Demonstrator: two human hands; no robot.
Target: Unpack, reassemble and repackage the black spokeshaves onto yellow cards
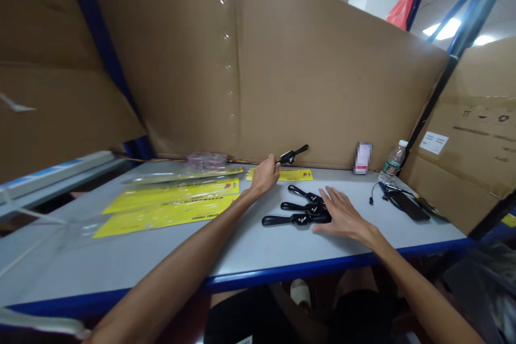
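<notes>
My left hand is closed round one handle of a black spokeshave, whose other handle points up and right near the cardboard back wall. Three more black spokeshaves lie fanned on the table, their left handles towards me and the left. Over their right ends rests my right hand, fingers spread; it hides those ends, and I cannot tell how firmly it touches them. Behind my left hand lies a yellow card. Further yellow cards in clear plastic sleeves are spread on the left.
The grey table has a blue front edge. A clear plastic pack sits at the back. To the right stand a blurred phone-like screen and a bottle, with a dark flat object and cables. Cardboard walls enclose the back.
</notes>
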